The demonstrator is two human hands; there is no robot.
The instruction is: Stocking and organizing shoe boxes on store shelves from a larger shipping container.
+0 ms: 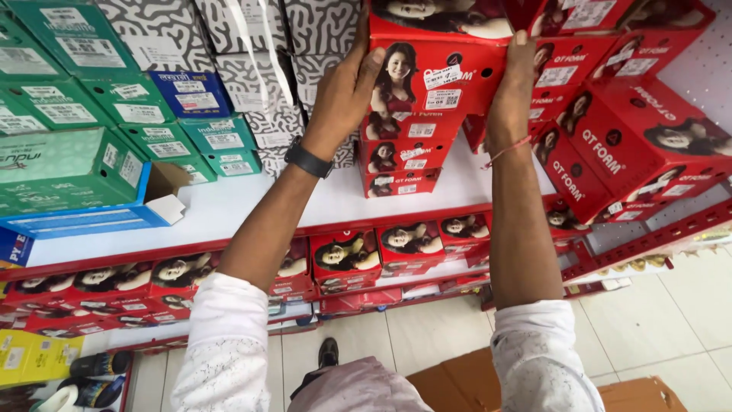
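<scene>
A red rectangular cardboard box (438, 76), printed with a portrait on its end and carrying white stickers, sits at the top of a stack of like red boxes (400, 156) on a white shelf (229, 202) with a red front edge. The left hand (345, 95) grips its left end, thumb across the front and fingers curled behind, out of sight. The right hand (512, 91) presses flat against its right end, fingers pointing upward. A black watch (307, 160) circles the left wrist, and a thin red thread (509, 149) the right. More red boxes (633, 145) lean tilted to the right. Green boxes (69, 107) and black-and-white patterned boxes (252, 69) stand at left, cut off by the frame's edge.
</scene>
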